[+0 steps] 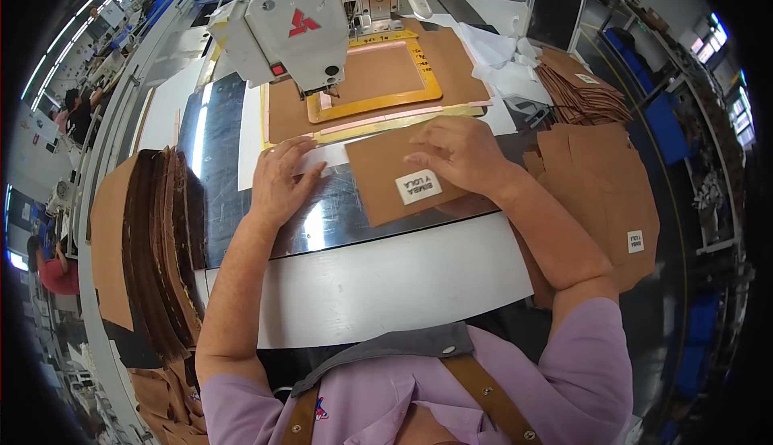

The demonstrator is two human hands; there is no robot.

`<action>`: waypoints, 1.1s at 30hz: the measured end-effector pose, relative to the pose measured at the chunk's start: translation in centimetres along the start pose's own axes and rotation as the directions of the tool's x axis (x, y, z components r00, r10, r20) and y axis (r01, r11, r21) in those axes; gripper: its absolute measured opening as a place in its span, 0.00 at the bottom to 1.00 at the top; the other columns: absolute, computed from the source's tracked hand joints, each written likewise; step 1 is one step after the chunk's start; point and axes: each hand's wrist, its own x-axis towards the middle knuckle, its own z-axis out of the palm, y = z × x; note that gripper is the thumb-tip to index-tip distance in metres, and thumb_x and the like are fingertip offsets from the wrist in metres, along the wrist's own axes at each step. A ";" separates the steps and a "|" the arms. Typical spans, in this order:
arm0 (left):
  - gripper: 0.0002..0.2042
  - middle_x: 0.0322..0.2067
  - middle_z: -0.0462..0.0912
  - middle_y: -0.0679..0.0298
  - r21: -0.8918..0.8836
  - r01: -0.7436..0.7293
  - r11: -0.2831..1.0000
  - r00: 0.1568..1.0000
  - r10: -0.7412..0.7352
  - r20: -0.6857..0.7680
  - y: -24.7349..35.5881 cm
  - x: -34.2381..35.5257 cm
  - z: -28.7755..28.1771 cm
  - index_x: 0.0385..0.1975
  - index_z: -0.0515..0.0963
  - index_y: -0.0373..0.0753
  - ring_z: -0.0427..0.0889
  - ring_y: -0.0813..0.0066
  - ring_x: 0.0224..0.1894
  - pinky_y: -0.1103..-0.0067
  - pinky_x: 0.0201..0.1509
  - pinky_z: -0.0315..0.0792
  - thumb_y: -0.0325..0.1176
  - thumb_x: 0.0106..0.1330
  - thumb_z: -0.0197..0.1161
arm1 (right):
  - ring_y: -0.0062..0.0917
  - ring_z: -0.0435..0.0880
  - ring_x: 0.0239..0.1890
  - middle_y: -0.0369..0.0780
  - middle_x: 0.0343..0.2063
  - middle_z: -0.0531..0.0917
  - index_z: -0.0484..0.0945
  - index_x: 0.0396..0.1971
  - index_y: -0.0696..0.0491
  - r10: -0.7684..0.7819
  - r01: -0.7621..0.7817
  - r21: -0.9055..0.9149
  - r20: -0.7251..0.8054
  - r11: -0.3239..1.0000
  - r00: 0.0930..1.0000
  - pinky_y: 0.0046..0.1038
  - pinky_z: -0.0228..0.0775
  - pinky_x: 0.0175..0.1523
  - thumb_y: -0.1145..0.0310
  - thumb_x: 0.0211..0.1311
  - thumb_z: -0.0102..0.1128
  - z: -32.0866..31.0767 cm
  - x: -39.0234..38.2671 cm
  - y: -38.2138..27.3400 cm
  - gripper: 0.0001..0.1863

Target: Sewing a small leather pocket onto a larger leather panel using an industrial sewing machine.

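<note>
My right hand (465, 155) grips a flat brown leather-like panel (372, 178) by its right part. A white printed label sits on the panel's near side. The panel is held over the shiny metal plate (318, 221), in front of the sewing machine. My left hand (282, 178) rests at the front left edge of the clamp template, thumb apart from the fingers, with nothing visible in it. A yellow frame (435, 91) lies on a larger brown sheet (459, 62) under the machine head (294, 30).
A thick stack of brown and dark panels (157, 244) stands on the left. To the right lie labelled brown panels (600, 195), and behind them another brown pile (576, 95). Crumpled white sheets (511, 70) and a dark screen (555, 10) are at the back right.
</note>
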 end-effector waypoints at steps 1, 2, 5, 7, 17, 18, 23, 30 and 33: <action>0.20 0.55 0.83 0.59 -0.029 -0.043 0.999 0.999 0.044 0.015 1.0 0.4 0.5 0.51 0.82 0.40 0.80 0.58 0.57 0.66 0.61 0.70 0.41 0.63 0.71 | 0.35 0.85 0.40 0.41 0.36 0.86 0.86 0.39 0.54 0.065 -0.064 -0.033 0.035 0.997 0.997 0.37 0.77 0.48 0.57 0.55 0.75 0.7 0.4 0.9 0.18; 0.22 0.58 0.81 0.58 -0.053 -0.081 0.995 0.996 0.083 0.030 1.9 0.8 0.9 0.54 0.81 0.39 0.79 0.57 0.58 0.65 0.61 0.70 0.43 0.63 0.71 | 0.35 0.85 0.40 0.41 0.36 0.86 0.86 0.39 0.54 0.068 -0.067 -0.029 0.036 0.997 0.997 0.37 0.77 0.48 0.57 0.55 0.75 1.3 0.6 1.9 0.18; 0.28 0.56 0.80 0.56 -0.069 0.015 0.997 0.993 -0.007 0.117 4.2 1.9 1.8 0.53 0.80 0.38 0.78 0.56 0.58 0.65 0.61 0.71 0.48 0.57 0.76 | 0.37 0.80 0.52 0.42 0.44 0.82 0.83 0.43 0.54 0.054 -0.028 -0.170 0.147 0.985 0.988 0.36 0.73 0.55 0.56 0.55 0.75 2.4 1.3 3.7 0.21; 0.30 0.51 0.81 0.57 -0.056 0.047 0.997 0.990 -0.039 0.136 4.4 2.7 1.8 0.48 0.80 0.36 0.80 0.57 0.52 0.68 0.53 0.76 0.51 0.51 0.78 | 0.37 0.81 0.51 0.41 0.41 0.82 0.83 0.41 0.53 0.073 -0.054 -0.136 0.145 0.989 0.987 0.36 0.73 0.55 0.54 0.54 0.75 2.6 1.5 3.6 0.21; 0.10 0.29 0.84 0.68 -0.450 0.557 0.698 0.824 -0.395 0.405 0.5 2.5 1.0 0.38 0.83 0.33 0.78 0.83 0.29 0.80 0.34 0.74 0.33 0.66 0.71 | 0.22 0.81 0.29 0.37 0.29 0.81 0.81 0.36 0.57 0.353 -0.575 0.372 0.515 0.729 0.781 0.26 0.76 0.36 0.65 0.64 0.71 1.3 3.7 4.5 0.11; 0.10 0.29 0.84 0.68 -0.445 0.555 0.703 0.824 -0.392 0.409 -0.4 3.0 1.0 0.38 0.83 0.33 0.78 0.83 0.29 0.80 0.34 0.74 0.33 0.66 0.71 | 0.22 0.81 0.29 0.37 0.29 0.81 0.81 0.36 0.57 0.356 -0.577 0.378 0.511 0.724 0.782 0.26 0.76 0.36 0.65 0.64 0.71 1.3 3.9 5.5 0.11; 0.06 0.30 0.84 0.68 -0.597 0.518 0.612 0.839 -0.499 0.215 -5.4 6.0 2.0 0.41 0.84 0.33 0.79 0.84 0.31 0.83 0.35 0.72 0.26 0.67 0.67 | 0.11 0.79 0.30 0.31 0.29 0.82 0.82 0.37 0.56 0.484 -0.585 0.556 0.336 0.590 0.808 0.17 0.73 0.33 0.69 0.69 0.66 -0.3 6.1 10.4 0.06; 0.12 0.36 0.84 0.70 -0.724 0.172 0.668 0.957 -0.289 -0.040 -15.9 11.6 8.1 0.42 0.84 0.37 0.80 0.78 0.40 0.80 0.43 0.75 0.39 0.70 0.67 | 0.13 0.78 0.32 0.31 0.30 0.84 0.83 0.36 0.58 0.369 -0.390 0.539 0.151 0.747 0.917 0.20 0.71 0.40 0.66 0.70 0.66 1.6 11.6 17.0 0.09; 0.11 0.36 0.84 0.68 -0.855 0.499 -0.138 0.856 -0.072 0.511 -14.9 17.5 8.6 0.35 0.85 0.37 0.83 0.77 0.39 0.80 0.44 0.79 0.39 0.68 0.69 | 0.14 0.77 0.28 0.32 0.24 0.83 0.84 0.36 0.59 0.358 -0.387 0.604 0.175 0.697 0.917 0.21 0.71 0.36 0.65 0.70 0.66 3.2 12.8 18.6 0.11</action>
